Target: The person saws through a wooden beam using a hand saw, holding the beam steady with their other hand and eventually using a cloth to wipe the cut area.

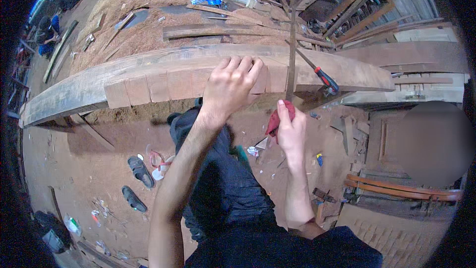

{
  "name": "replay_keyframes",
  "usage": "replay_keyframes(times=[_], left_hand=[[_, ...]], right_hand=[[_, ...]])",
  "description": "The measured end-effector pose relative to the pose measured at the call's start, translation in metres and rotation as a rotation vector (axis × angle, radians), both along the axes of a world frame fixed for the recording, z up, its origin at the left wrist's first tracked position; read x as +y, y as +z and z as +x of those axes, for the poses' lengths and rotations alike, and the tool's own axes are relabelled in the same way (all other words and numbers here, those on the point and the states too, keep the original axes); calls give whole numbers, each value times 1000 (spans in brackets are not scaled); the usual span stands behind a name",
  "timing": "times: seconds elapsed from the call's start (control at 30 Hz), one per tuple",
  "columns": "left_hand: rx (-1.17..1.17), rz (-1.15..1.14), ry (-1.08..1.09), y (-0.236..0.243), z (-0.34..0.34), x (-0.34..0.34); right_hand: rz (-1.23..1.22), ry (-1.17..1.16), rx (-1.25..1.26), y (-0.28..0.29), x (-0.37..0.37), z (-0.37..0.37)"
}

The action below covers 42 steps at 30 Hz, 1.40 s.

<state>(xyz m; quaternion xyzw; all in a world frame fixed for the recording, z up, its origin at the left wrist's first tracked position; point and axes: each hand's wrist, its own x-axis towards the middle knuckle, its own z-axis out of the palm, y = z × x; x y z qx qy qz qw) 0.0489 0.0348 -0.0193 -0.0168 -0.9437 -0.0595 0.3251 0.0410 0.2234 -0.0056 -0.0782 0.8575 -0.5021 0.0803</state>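
A long thick wooden beam [64,88] lies across the view, with a row of block-like segments [130,90] divided by thin cuts along its near side. My left hand [231,84] grips the top edge of this section with curled fingers. My right hand [290,131] is closed on a saw handle wrapped in red cloth [272,124]. The long narrow saw blade [292,59] runs upright in the view, crossing the beam just right of my left hand. A red and black screwdriver [325,78] lies on the beam beside the blade.
Sawdust and plank offcuts [213,32] lie beyond the beam. A person [49,37] is at the far left. Stacked frames and boards [362,7] stand at the upper right. Sandals [140,171] and scraps lie on the floor below. A curved orange rail [396,191] is at the right.
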Motion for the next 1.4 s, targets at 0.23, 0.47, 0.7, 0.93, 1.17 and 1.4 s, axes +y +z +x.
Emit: replay_keyframes(times=[0.23,0.47,0.7,0.93,1.17,1.4], left_hand=[[26,-44,29,-4,-2,2],[-9,-27,30,-5,-1,1],[14,-14,12,-3,2,2],[-6,-8,31,-3,1,2],[-19,-55,57,-4,-1,3],[-22,-34,44,-6,0,1]], right_hand=[[-18,-15,100,-28,14,1],[-20,-29,138,-34,8,-4],[-136,-29,76,-15,11,1],[-62,10,87,-6,9,-23],[-67,39,84,-16,12,-27],[-36,38,68,-7,6,-24]])
